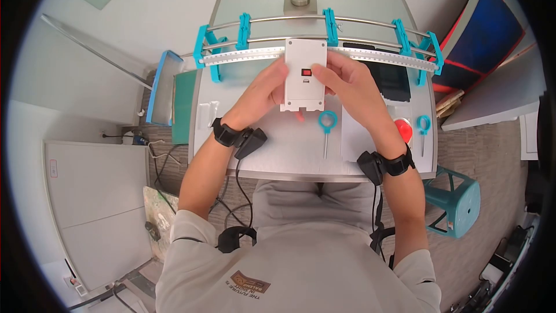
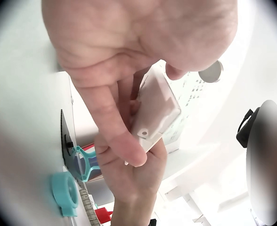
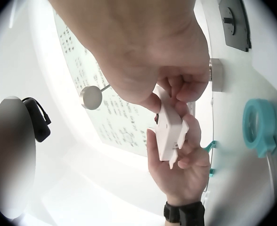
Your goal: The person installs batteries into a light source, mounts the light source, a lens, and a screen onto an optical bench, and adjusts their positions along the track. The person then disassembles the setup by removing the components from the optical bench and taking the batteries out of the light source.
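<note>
A white rectangular box (image 1: 301, 90) with a red switch (image 1: 306, 72) on its face is held up between both hands in the head view. The left hand (image 1: 262, 94) grips its left edge. On the opposite edge the right hand (image 1: 356, 88) holds it, thumb beside the red switch. From the left wrist, the box (image 2: 158, 106) shows tilted, with the left hand (image 2: 129, 61) over it. In the right wrist view the notched end of the box (image 3: 169, 134) faces down, below the right hand (image 3: 152, 61).
Behind the box stands a metal rail with a ruler (image 1: 382, 58) on turquoise brackets (image 1: 330, 27). Turquoise ring-handled tools (image 1: 328, 119), a red round object (image 1: 403, 131) and a black panel (image 1: 394, 81) lie on the table (image 1: 278, 159). A green stool (image 1: 463, 206) stands at right.
</note>
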